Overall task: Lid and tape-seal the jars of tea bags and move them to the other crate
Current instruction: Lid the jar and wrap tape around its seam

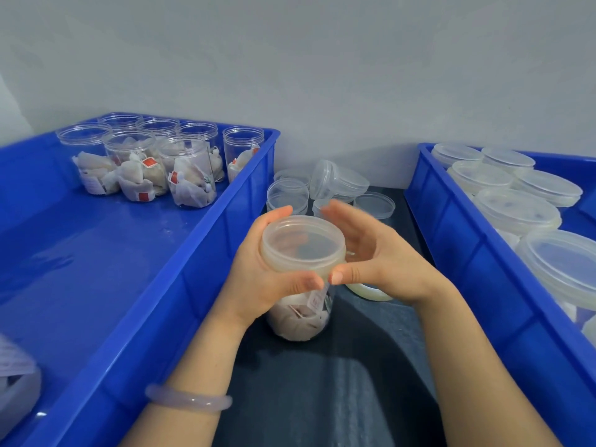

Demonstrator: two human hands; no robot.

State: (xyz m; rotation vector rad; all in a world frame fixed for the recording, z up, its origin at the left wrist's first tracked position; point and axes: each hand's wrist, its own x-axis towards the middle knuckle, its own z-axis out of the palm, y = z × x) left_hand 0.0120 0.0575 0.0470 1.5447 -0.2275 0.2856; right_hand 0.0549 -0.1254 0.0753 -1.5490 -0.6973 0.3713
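I count one capped jar (300, 317) of tea bags over the dark table (322, 382) between left crate (200, 253) and right crate (483, 285), left hand (258, 275) clamped round its neck, right hand (377, 253) with fingers straight, thumb on the lid (303, 241), seven open jars (129, 150) in the left, six lidded jars (516, 211) showing in the right

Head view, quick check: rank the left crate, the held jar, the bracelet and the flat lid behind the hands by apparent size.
1. left crate
2. held jar
3. bracelet, enlarged by nearness to the camera
4. flat lid, farther off, so its rank against the bracelet is unsure
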